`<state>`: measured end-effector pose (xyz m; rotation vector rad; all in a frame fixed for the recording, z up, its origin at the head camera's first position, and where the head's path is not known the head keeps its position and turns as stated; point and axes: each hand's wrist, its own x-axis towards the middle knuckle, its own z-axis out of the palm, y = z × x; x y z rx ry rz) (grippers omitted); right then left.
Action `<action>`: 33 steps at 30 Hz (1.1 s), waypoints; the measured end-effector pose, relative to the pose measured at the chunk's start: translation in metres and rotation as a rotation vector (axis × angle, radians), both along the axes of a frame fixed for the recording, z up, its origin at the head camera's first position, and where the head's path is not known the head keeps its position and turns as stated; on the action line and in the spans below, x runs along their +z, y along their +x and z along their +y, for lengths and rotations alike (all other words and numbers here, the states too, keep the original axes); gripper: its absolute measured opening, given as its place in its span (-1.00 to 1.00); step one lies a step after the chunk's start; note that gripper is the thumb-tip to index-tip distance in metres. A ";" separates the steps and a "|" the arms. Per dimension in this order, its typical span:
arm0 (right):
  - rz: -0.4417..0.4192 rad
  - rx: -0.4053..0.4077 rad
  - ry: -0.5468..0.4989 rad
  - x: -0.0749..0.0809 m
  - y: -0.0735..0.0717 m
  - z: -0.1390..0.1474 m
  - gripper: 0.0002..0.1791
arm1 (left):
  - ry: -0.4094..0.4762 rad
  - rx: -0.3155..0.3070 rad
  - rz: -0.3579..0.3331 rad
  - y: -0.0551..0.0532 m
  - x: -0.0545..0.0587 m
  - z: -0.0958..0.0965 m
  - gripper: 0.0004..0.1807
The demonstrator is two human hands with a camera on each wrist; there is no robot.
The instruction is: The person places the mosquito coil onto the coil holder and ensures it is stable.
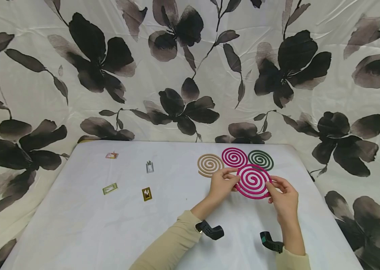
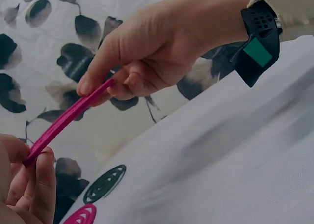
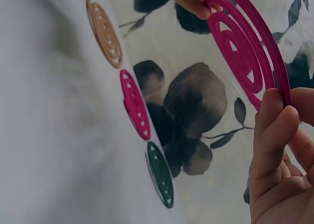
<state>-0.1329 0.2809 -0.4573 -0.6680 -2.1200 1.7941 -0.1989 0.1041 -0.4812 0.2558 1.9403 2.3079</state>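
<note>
Across the upper part of the frame, a flowered cloth was hung, and below it a white table was shown. Right of centre, a pink spiral was held up off the table, its left rim pinched between thumb and fingers of the left hand, its right rim likewise by the right hand. Because such thin coils might flex, a light pinch at the rim, with no outward pull, was judged best. Beyond it, a tan spiral, a second pink spiral and a green spiral were laid near the table's far edge. Left of centre, four small ornaments were set apart: dark gold, pale gold, silver and pinkish.
</note>
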 end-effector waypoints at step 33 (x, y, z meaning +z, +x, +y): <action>0.079 0.080 -0.028 -0.020 -0.010 -0.037 -0.71 | -0.028 -0.005 -0.004 0.013 0.011 -0.050 -0.71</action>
